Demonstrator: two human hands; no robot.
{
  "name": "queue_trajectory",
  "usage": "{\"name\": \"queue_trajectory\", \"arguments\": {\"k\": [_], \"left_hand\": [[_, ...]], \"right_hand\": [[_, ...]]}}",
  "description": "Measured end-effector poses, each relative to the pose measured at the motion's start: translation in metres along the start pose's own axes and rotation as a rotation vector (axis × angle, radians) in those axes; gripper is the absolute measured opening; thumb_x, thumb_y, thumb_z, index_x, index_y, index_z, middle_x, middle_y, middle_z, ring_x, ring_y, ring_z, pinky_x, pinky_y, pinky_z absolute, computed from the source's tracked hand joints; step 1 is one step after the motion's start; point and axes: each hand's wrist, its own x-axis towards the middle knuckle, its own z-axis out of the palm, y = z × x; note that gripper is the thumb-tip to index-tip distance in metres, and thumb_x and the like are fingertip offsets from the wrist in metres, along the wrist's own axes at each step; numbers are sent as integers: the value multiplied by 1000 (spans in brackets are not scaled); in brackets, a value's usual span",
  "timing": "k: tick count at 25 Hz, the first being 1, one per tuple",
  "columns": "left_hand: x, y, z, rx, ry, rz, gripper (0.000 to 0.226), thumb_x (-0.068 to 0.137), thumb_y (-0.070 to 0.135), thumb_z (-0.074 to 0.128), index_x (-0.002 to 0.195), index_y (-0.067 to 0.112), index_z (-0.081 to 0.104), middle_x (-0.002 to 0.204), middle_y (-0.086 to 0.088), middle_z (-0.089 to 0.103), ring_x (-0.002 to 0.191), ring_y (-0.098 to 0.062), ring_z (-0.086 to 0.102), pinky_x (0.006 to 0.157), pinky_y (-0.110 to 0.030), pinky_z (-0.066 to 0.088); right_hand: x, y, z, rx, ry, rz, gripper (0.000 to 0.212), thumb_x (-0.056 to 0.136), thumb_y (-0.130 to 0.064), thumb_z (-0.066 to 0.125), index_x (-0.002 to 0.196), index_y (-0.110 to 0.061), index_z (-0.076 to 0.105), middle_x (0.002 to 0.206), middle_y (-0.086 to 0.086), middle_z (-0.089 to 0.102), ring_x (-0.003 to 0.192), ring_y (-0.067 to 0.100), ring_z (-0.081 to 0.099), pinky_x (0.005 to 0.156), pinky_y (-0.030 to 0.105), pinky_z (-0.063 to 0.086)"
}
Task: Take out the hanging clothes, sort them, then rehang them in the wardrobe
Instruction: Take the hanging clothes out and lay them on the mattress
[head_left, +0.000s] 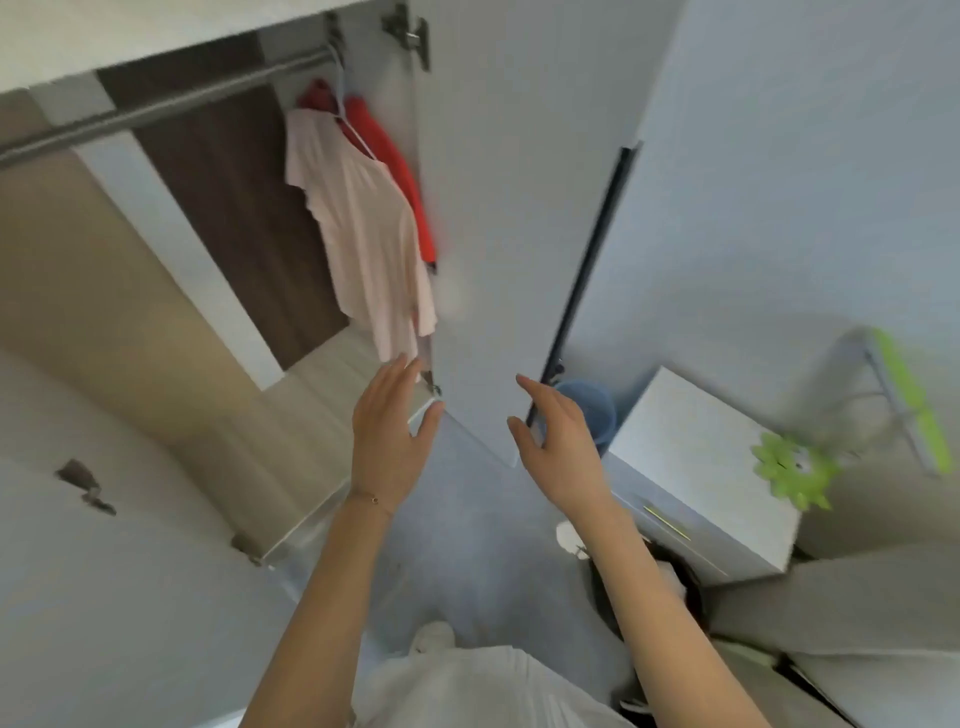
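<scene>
Inside the open wardrobe a metal rail (156, 111) runs across the top. At its right end hang a pale pink shirt (363, 228) and, behind it, a red garment (400, 171), both on light hangers. My left hand (389, 436) is raised just below the pink shirt's hem, fingers spread, holding nothing. My right hand (556, 436) is open too, its fingertips at the lower edge of the white wardrobe door (509, 208). The rest of the rail is bare.
The left wardrobe door (104, 571) stands open at the lower left. A blue bucket (592, 405) sits behind the right door. A white cabinet (701, 467) with a green flower-shaped object (795, 467) stands at the right. A green-headed mop (909, 405) leans beyond it.
</scene>
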Motion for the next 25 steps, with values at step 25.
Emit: {"name": "queue_trajectory", "arguments": {"k": [25], "left_hand": [[277, -153, -30, -135, 305, -505, 56, 93, 44, 47, 146, 29, 36, 153, 6, 36, 142, -13, 31, 116, -38, 31]], "right_hand": [[464, -42, 161, -176, -361, -251, 58, 96, -20, 53, 150, -22, 31, 158, 5, 27, 145, 28, 25, 116, 42, 29]]}}
